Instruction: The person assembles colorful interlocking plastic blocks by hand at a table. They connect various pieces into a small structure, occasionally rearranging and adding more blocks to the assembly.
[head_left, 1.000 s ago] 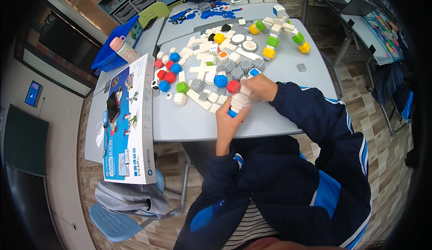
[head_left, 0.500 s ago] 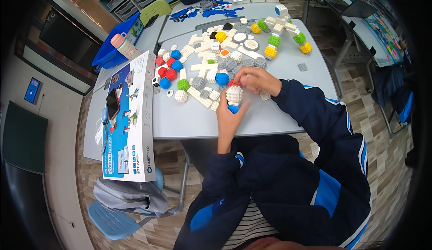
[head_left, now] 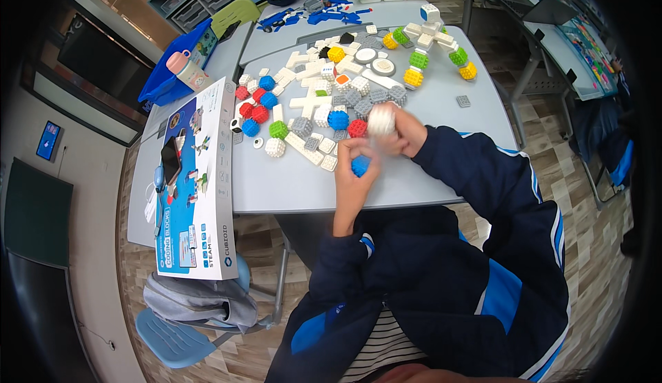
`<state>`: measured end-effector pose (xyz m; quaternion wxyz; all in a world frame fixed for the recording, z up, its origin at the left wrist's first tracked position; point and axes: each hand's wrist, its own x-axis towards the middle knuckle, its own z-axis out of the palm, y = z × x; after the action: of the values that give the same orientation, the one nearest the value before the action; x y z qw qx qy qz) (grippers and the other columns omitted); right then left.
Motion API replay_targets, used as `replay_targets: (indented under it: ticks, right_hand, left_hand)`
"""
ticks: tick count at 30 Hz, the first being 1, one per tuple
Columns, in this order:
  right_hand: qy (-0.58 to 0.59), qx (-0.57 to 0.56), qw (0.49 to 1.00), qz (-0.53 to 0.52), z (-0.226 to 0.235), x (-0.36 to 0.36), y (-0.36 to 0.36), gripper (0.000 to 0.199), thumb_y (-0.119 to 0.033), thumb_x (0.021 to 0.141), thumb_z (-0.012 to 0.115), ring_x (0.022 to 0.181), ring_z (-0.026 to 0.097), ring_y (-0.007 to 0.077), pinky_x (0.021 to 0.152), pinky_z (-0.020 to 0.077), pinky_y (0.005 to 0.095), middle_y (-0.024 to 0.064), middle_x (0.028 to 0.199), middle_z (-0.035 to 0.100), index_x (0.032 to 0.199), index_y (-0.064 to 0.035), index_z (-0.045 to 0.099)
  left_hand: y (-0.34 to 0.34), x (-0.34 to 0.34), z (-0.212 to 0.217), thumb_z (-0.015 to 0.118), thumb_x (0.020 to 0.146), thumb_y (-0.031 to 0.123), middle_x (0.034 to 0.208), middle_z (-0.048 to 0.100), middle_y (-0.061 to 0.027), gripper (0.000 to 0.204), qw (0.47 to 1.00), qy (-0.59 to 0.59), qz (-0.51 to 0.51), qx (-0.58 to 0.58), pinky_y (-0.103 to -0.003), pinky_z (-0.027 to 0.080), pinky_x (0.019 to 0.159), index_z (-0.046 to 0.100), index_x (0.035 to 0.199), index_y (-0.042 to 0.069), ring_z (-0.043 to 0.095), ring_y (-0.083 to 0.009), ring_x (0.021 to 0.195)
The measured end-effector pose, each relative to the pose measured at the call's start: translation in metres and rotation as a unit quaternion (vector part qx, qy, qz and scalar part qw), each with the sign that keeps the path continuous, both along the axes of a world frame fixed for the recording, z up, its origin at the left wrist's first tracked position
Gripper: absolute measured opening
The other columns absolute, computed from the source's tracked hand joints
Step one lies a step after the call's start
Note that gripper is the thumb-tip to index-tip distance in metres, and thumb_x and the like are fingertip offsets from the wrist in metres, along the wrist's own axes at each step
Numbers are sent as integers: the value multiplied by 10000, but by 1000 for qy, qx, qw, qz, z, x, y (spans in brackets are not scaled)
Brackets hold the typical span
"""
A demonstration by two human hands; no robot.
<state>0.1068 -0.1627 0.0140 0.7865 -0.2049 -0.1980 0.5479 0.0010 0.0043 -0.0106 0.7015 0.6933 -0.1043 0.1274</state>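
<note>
Holds blue block (head_left: 359, 167) in left hand (head_left: 349, 178), thumb and fingers curled closed round it. Grips white block (head_left: 381, 121) in right hand (head_left: 408, 135), fingers clamped, blurred. Puts white block beyond and right of left fingertips, blurred fingers between it and blue block; nearer right hand. Cannot tell its long axis. Past left fingertips, shows red block (head_left: 357, 128), then grey blocks (head_left: 362, 107) piled on pale table (head_left: 289, 190). Farther left of fingers, includes printed box (head_left: 200, 210); beyond right fingers, legged block figure (head_left: 429, 38).
</note>
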Motion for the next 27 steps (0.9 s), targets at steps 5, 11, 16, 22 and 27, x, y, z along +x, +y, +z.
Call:
replay_targets:
  ticks: [5,11,16,22,27]
  right_hand:
    - [-236,-259,892,-287,17,-8,-4,332,-401,1001,609,536,405,24,449,276,185,-14,671,559,882,-96,665]
    - [-546,-338,653,-402,13,-24,10,408,-447,938,693,617,564,111,569,459,316,44,724,629,899,-43,650]
    - [-623,-291,613,-389,5,-25,13,378,-430,949,674,629,617,155,567,460,314,61,731,645,939,-53,651]
    - [-168,-111,969,-143,5,-18,11,420,-468,1018,543,470,450,76,437,323,237,-12,653,548,918,-68,621]
    - [-188,-208,930,-237,16,-1,-3,499,-500,1028,506,438,408,56,404,329,231,-3,633,523,953,-22,625]
  left_hand:
    - [0,2,-2,696,914,11,871,631,-41,327,999,-21,13,27,-214,444,692,483,1162,17,564,-77,772]
    - [3,0,-1,597,1039,260,778,623,-43,245,1000,25,-16,11,-232,449,610,557,1083,22,563,-95,670]
    - [4,0,1,491,1075,377,757,627,-74,377,996,65,-34,-55,-244,458,589,586,1017,17,577,-105,662]
    - [9,-3,2,410,1087,368,755,620,-120,378,962,24,-110,-247,-281,466,589,530,925,49,555,-129,663]
    - [4,0,-1,366,1106,372,785,612,-110,378,996,20,-14,-87,-278,468,633,506,961,53,540,-130,669]
